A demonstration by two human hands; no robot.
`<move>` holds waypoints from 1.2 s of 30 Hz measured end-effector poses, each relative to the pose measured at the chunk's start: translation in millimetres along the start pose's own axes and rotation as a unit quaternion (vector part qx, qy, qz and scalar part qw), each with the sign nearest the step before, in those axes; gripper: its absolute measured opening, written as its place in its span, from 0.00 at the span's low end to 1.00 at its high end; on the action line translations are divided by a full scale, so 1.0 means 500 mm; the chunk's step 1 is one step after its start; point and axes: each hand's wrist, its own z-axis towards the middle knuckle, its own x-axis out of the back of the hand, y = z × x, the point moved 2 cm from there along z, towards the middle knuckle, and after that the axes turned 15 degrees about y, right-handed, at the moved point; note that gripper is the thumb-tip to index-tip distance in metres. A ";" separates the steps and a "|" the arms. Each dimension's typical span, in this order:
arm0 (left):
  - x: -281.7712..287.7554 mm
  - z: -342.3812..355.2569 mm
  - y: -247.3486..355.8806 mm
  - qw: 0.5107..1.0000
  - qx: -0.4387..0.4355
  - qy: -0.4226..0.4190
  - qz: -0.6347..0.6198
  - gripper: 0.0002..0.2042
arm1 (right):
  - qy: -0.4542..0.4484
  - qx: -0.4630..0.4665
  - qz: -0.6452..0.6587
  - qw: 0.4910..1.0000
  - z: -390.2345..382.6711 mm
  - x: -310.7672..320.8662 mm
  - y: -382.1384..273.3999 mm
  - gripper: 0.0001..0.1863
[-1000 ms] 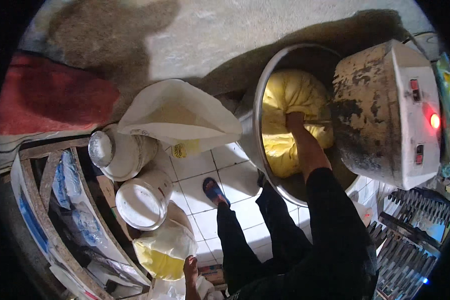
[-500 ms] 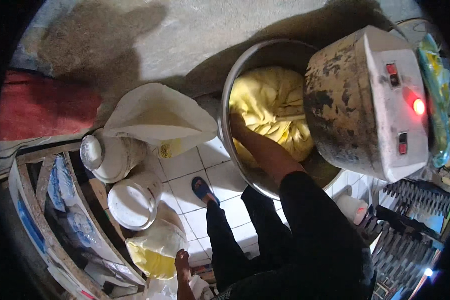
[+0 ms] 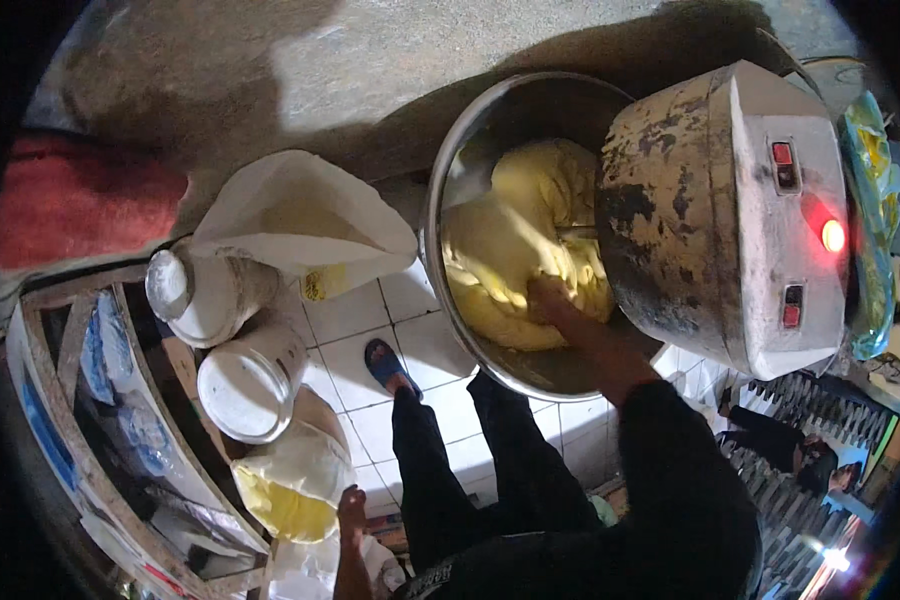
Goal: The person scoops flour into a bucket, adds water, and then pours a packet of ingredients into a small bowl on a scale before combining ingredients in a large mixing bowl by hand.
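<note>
Touching dough [image 3: 490, 245]: right hand [image 3: 548, 298], grip unclear
Left hand [image 3: 352, 510]: near sack [image 3: 315, 450], grip unclear
Bowl [image 3: 530, 115]: under mixer [image 3: 730, 220], likely for shaft [image 3: 576, 231]

Yellow dough [image 3: 518, 245] lies in uneven folds inside a metal bowl [image 3: 500, 122]

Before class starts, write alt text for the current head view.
A bare right hand touches yellow dough in a metal mixing bowl, beside a scuffed mixer head with a glowing red lamp. The left hand is near a white and yellow bag.
</note>
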 end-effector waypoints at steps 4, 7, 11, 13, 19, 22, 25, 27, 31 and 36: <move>-0.021 0.006 -0.058 0.997 0.064 0.016 -0.042 0.15 | 0.070 -0.103 0.128 0.984 0.085 0.036 -0.053 0.19; 0.004 0.032 -0.010 1.000 0.000 0.009 0.019 0.16 | 0.114 -0.086 0.209 0.967 0.055 0.043 -0.088 0.21; 0.042 0.045 0.025 0.996 0.058 0.051 -0.039 0.18 | 0.310 0.210 0.145 0.916 -0.068 0.172 -0.158 0.28; 0.038 0.046 0.023 0.998 0.023 0.063 0.004 0.18 | 0.330 0.249 0.182 0.892 -0.046 0.205 -0.201 0.29; 0.015 0.032 0.099 0.996 0.089 0.025 0.003 0.18 | 0.244 -0.041 0.196 0.949 0.218 0.236 -0.230 0.24; 0.004 0.047 -0.003 0.999 -0.023 0.019 0.046 0.19 | 0.298 -0.095 0.306 0.899 0.197 0.237 -0.226 0.19; 0.015 0.034 -0.047 0.999 0.005 0.035 -0.036 0.20 | 0.286 0.199 0.103 0.932 -0.007 0.187 -0.134 0.13; -0.001 0.030 0.040 1.000 -0.012 0.018 -0.020 0.20 | 0.393 0.197 0.029 0.898 -0.197 0.197 -0.059 0.15; -0.002 0.070 0.050 0.997 0.051 0.056 0.021 0.19 | 0.150 0.005 0.040 0.988 -0.079 -0.038 0.015 0.15; 0.006 0.029 0.006 0.992 0.109 0.027 0.056 0.19 | 0.005 -0.058 0.140 0.988 0.080 -0.007 -0.050 0.14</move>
